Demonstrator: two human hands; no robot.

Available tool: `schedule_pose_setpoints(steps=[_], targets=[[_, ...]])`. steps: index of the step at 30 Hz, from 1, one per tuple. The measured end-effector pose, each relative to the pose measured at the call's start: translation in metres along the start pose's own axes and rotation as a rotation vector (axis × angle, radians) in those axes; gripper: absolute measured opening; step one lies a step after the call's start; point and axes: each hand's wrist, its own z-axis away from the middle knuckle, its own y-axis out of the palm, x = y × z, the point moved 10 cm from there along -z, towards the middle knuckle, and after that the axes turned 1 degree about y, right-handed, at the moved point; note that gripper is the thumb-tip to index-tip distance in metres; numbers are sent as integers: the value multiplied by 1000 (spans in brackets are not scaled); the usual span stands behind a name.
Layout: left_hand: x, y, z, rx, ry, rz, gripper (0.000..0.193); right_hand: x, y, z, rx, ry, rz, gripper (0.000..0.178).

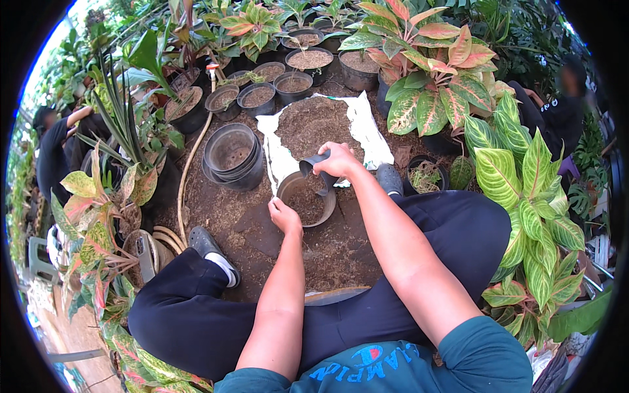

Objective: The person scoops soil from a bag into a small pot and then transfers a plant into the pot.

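Note:
My left hand (285, 215) is closed on the left rim of a round plastic pot (320, 219) that stands on the ground between my legs. Some brown soil lies inside this pot. Above its far right rim, my right hand (338, 161) grips a dark curved plastic scoop (317, 164), tilted down over the opening. Right behind the pot, a heap of brown soil (314, 122) is spread on an open white sack (376, 141). A stack of black pots (231, 157) stands to the left of the sack.
Several soil-filled black pots (256, 98) line the far side. Potted leafy plants crowd both sides, including a pink-green one (436, 78) and a striped one (524, 196). A hose (190, 164) runs along the left. Two people sit at the far left (56, 154) and far right (557, 111).

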Motion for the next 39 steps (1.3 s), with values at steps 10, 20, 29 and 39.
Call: schedule_pose_setpoints(steps=[10, 20, 29, 39], targets=[[-2, 0, 1, 10, 21, 1, 40, 3, 9, -1, 108, -55, -24, 76], [-4, 4, 2, 3, 18, 26, 41, 7, 17, -3, 113, -170, -185, 63], [2, 3, -1, 15, 10, 32, 42, 22, 17, 11, -67, -250, -143, 68], [-2, 1, 1, 10, 14, 30, 42, 10, 1, 7, 195, -153, 37, 69]])
